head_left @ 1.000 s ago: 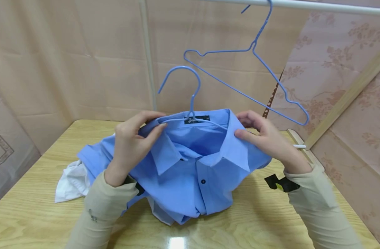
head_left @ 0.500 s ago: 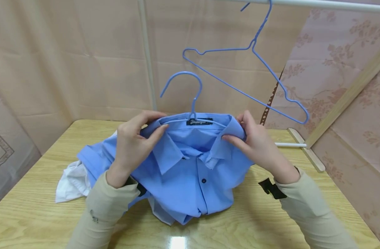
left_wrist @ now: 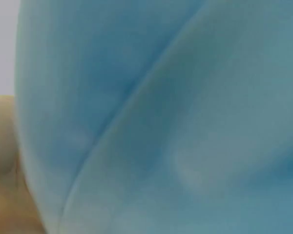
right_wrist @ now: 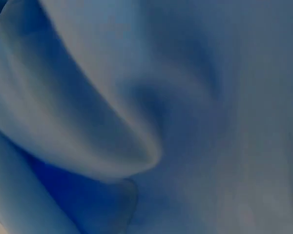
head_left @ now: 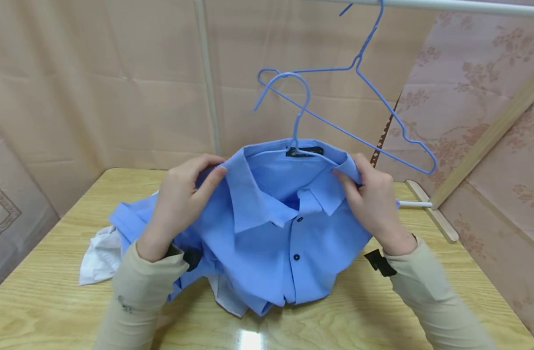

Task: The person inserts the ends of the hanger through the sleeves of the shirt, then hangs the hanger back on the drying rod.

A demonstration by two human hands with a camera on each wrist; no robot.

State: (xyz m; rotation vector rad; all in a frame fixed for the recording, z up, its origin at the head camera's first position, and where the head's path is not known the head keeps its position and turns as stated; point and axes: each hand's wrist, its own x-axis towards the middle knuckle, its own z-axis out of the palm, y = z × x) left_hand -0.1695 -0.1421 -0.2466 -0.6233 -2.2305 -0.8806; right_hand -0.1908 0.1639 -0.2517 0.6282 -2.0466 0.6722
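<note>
A light blue button-up shirt (head_left: 253, 253) is held up by its collar over the table, with a blue wire hanger (head_left: 308, 95) inside it. The hanger's hook rises from the neck opening in front of a black label (head_left: 312, 151). My left hand (head_left: 179, 194) pinches the shirt at the shoulder, just left of the collar, thumb in front. On the other side my right hand (head_left: 373, 199) pinches the right part of the collar between thumb and fingers. Blurred shirt cloth (left_wrist: 151, 117) fills the left wrist view, and folds of blue cloth (right_wrist: 102, 122) fill the right wrist one.
A second blue hanger (head_left: 395, 114) hangs from a white rail (head_left: 459, 6) above and behind the shirt. White cloth (head_left: 101, 255) lies on the wooden table (head_left: 43, 272) at left. The rack's wooden foot (head_left: 441, 223) stands at the right.
The shirt and its hanger have shifted right and up. My left hand has slid from the collar edge to the shoulder; my right hand has moved its hold along the right collar.
</note>
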